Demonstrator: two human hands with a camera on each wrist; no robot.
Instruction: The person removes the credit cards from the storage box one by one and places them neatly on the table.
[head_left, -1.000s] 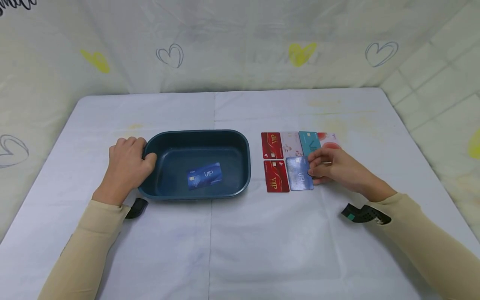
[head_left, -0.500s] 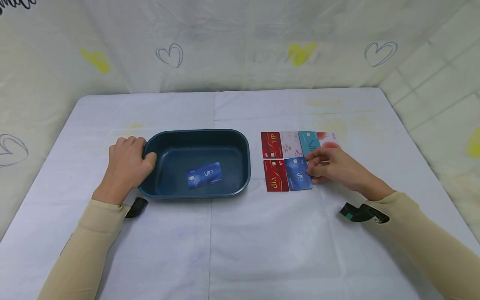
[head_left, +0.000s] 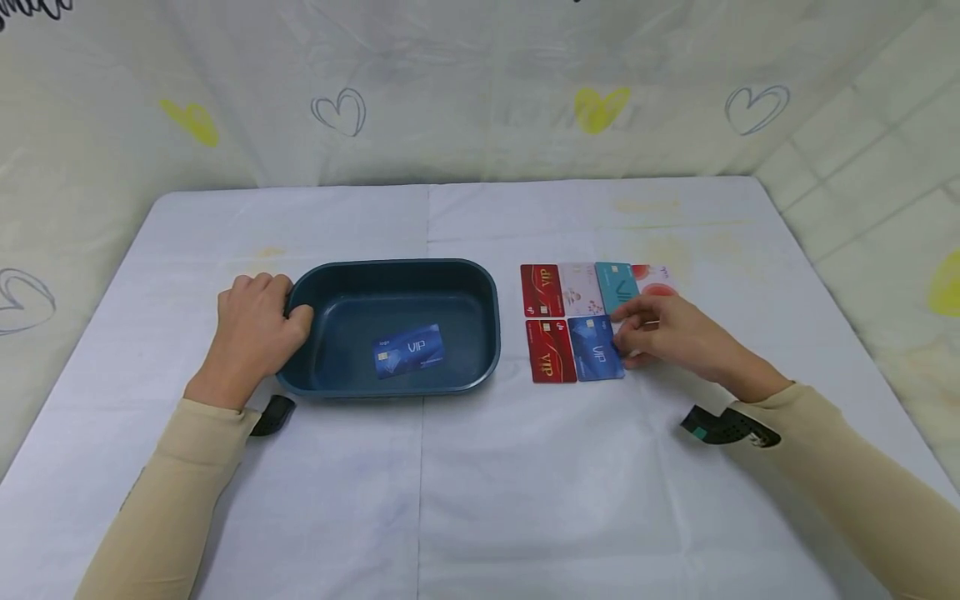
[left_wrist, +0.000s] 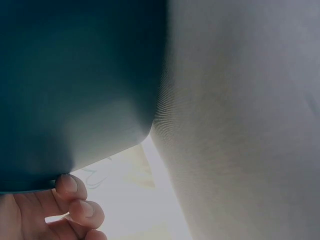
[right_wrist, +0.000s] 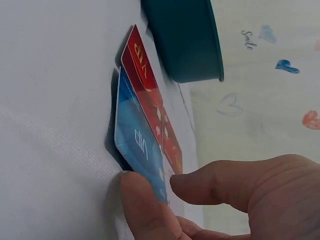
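Observation:
My left hand [head_left: 257, 333] grips the left rim of a dark teal plastic basin [head_left: 292, 379], fingertips showing under the rim in the left wrist view. Inside the basin lies a blue VIP card [head_left: 409, 351]. At the right, my right hand [head_left: 678, 342] holds the right edge of a second blue VIP card [head_left: 595, 348] between thumb and fingers. That card's shadow shows beneath it in the right wrist view; whether it fully touches the cloth I cannot tell. A red VIP card [head_left: 551, 352] borders it on the left.
Behind these lies a row with another red card [head_left: 542, 290], a pale floral card [head_left: 581, 289], a teal card [head_left: 617, 285] and a white card with red circles [head_left: 654, 278], partly hidden by my right hand. A white cloth [head_left: 472, 492] covers the table.
The blue card under my right hand has tipped flatter, losing its glare, and shifted slightly left against the red card. My left hand and the basin have stayed put.

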